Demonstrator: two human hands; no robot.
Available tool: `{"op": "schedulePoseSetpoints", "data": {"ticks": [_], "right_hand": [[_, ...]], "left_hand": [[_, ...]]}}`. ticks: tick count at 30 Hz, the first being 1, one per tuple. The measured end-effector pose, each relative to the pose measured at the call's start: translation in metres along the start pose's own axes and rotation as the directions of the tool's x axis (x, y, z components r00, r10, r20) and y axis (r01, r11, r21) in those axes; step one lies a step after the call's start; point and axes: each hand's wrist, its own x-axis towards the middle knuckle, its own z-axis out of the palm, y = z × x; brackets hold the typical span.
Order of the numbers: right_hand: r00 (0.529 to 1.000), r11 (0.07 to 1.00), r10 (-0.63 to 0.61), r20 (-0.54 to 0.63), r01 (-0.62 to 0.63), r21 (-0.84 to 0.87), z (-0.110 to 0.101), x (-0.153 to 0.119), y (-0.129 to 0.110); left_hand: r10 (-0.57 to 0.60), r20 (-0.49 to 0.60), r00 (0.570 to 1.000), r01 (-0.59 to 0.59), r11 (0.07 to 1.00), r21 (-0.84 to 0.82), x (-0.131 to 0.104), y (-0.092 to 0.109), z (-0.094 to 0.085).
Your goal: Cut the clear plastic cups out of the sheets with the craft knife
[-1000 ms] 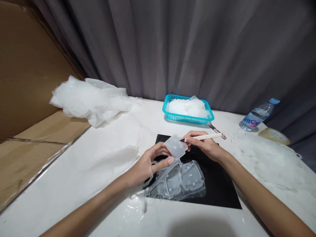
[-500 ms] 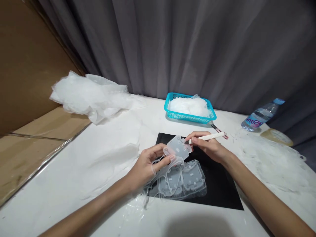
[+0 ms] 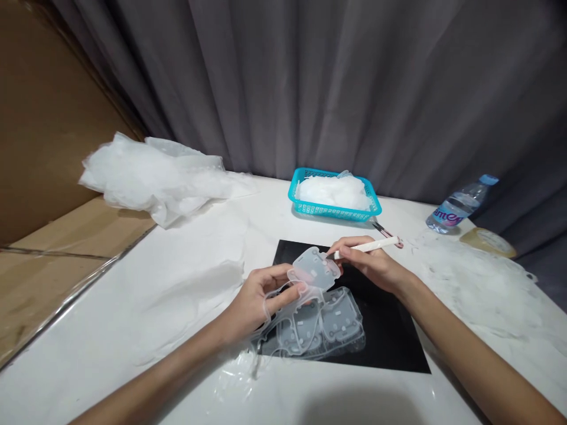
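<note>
My left hand (image 3: 270, 295) is closed on a translucent sheet piece (image 3: 312, 268) with small holes and slots, gripping its lower left edge. Thin clear strips trail from that piece under the fingers. A white pen-like tool (image 3: 370, 246) is in my right hand (image 3: 367, 260), its dark tip at the piece's upper right edge; the exact contact is too small to make out. Below the hands, several similar translucent pieces (image 3: 341, 316) lie stacked on a black mat (image 3: 394, 342).
At the back stands a turquoise basket (image 3: 334, 212) of white material, with tweezers (image 3: 383, 230) beside it. A water bottle (image 3: 460, 206) and tape roll (image 3: 487, 242) are at right, near clear scraps (image 3: 487, 289). Crumpled white plastic (image 3: 150, 177) lies left, by cardboard (image 3: 66, 248).
The whole view has shifted slightly. Both hands keep their holds, and the tool tip stays at the edge of the held piece with little visible movement.
</note>
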Motion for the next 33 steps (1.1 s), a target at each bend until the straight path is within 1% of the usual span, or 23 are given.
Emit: {"op": "schedulePoseSetpoints", "data": {"ticks": [3, 5, 10, 14, 20, 25, 28, 30, 31, 32, 33], "right_hand": [[1.0, 1.0, 0.004, -0.024, -0.004, -0.021, 0.0, 0.001, -0.001], [0.999, 1.0, 0.004, -0.047, -0.005, -0.021, -0.001, 0.001, -0.002], [0.998, 1.0, 0.01, -0.068, -0.008, 0.021, -0.001, 0.001, -0.004], [0.998, 0.999, 0.017, -0.066, -0.014, 0.045, 0.0, 0.001, -0.005], [0.996, 0.999, 0.031, -0.088, -0.029, 0.032, -0.002, 0.001, -0.002], [0.995, 0.998, 0.041, -0.095, -0.036, 0.056, -0.008, 0.0, 0.004], [0.994, 0.998, 0.055, -0.096, -0.052, 0.036, -0.009, 0.0, 0.008], [0.992, 0.999, 0.04, -0.121, -0.042, -0.009, -0.01, 0.001, 0.007], [0.987, 0.998, 0.005, -0.159, -0.015, -0.061, -0.011, 0.003, 0.006], [0.975, 0.989, -0.057, -0.215, 0.025, -0.147, -0.014, 0.006, 0.003], [0.948, 0.959, -0.149, -0.28, 0.07, -0.274, -0.019, 0.01, 0.0]], "left_hand": [[0.03, 0.098, 0.995, -0.03, 1.0, -0.003, 0.003, 0.0, -0.002], [0.053, 0.162, 0.985, -0.058, 0.998, 0.023, 0.005, -0.001, -0.005], [0.089, 0.223, 0.971, -0.116, 0.987, 0.114, 0.007, -0.005, -0.014], [0.082, 0.218, 0.972, -0.112, 0.986, 0.125, 0.006, -0.005, -0.018], [0.064, 0.19, 0.98, -0.088, 0.988, 0.123, 0.005, 0.002, -0.015], [0.05, 0.212, 0.976, -0.072, 0.992, 0.099, 0.004, 0.006, -0.014], [0.054, 0.217, 0.975, -0.079, 0.991, 0.107, 0.004, 0.006, -0.012], [0.055, 0.206, 0.977, -0.082, 0.989, 0.127, 0.003, 0.003, -0.012], [0.047, 0.191, 0.98, -0.076, 0.986, 0.148, 0.003, 0.002, -0.013], [0.038, 0.172, 0.984, -0.07, 0.981, 0.182, 0.002, 0.0, -0.016], [0.031, 0.152, 0.988, -0.065, 0.971, 0.229, 0.002, -0.001, -0.019]]}}
